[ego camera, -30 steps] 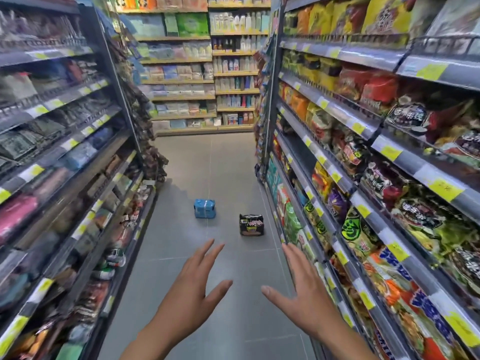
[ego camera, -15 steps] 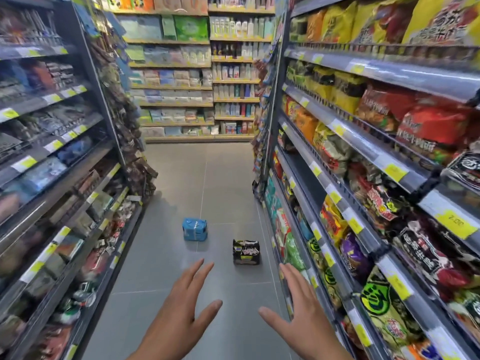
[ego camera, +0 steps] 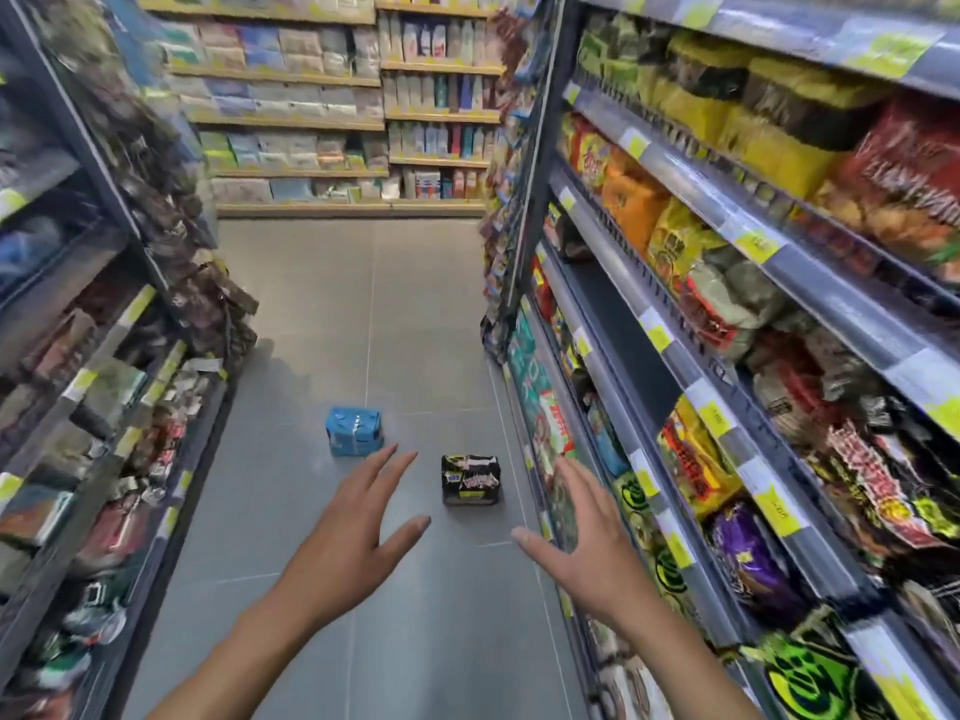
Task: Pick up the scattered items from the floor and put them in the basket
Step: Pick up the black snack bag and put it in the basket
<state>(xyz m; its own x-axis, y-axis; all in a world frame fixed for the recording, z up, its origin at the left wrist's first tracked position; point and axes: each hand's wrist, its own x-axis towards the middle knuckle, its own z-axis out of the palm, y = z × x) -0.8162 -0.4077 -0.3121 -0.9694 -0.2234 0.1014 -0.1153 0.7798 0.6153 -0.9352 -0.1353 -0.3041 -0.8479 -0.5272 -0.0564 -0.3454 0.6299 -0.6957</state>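
Note:
Two packs lie on the grey tiled aisle floor: a blue pack [ego camera: 355, 431] to the left and a black multipack of noodles [ego camera: 470, 480] to its right, apart from each other. My left hand [ego camera: 347, 532] is stretched out in front of me, fingers straight and spread, its fingertips just below the blue pack in the picture. My right hand [ego camera: 587, 537] is held out the same way, below and right of the black pack. Both hands are empty and touch neither pack. No basket is in view.
Stocked shelves line the aisle closely: snack bags on the right shelving [ego camera: 691, 356], small packets on the left shelving [ego camera: 104, 356]. A further wall of shelves [ego camera: 332, 116] closes the far end. The floor [ego camera: 363, 314] runs on beyond the packs.
The camera has come closer to the two packs, which sit lower and larger in view. Both hands stay spread and empty, now nearer the packs.

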